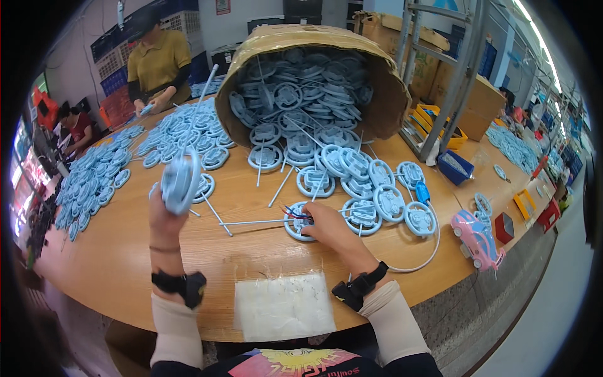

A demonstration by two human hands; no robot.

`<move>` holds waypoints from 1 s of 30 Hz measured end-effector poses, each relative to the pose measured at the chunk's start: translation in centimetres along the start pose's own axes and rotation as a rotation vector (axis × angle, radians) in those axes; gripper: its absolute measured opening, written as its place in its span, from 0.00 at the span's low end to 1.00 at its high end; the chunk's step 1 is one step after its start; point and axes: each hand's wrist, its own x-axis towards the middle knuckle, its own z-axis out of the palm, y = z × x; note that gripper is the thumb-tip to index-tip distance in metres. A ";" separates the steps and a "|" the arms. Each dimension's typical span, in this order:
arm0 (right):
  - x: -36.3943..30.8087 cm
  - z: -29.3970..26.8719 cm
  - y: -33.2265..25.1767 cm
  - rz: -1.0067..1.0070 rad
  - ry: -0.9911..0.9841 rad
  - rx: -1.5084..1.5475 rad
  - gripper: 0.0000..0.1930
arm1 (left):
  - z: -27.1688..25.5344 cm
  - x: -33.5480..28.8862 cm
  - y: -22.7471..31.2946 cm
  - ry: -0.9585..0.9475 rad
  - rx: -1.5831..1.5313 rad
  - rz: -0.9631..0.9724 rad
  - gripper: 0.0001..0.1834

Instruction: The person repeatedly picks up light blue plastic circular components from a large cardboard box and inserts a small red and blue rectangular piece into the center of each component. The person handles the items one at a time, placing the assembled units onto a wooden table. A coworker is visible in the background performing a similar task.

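My left hand (164, 217) is raised above the table, closed round a light blue toy steering wheel (182, 181) whose long rod points up and away. My right hand (323, 220) has its fingers bent over a second blue steering wheel (292, 230) lying on the wooden table (207, 264). Red and dark blue wires (295, 213) show at its fingertips, and a thin rod (254, 222) extends left from that wheel. Several more blue wheels (363, 213) lie just right of my right hand. The undersides of both hands' grips are partly hidden.
A tipped cardboard drum (392, 81) spills wheels onto the table. Piles (94, 182) lie left. A white sheet (286, 308) is at the near edge. Right are a blue bin (453, 167), a metal rack (455, 81) and a pink toy car (477, 239). A co-worker (157, 60) handles a part.
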 end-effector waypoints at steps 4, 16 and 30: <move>-0.5 -0.5 -1.5 0.064 0.010 0.006 0.12 | -3.0 6.9 1.3 0.653 0.478 0.095 0.24; -0.3 0.0 0.5 0.157 0.203 -0.016 0.12 | 3.7 -5.9 -16.2 -0.448 2.163 -0.283 0.32; -0.2 1.0 -0.5 -0.139 -0.012 0.398 0.12 | 2.5 -3.6 -14.2 0.441 0.600 -0.587 0.23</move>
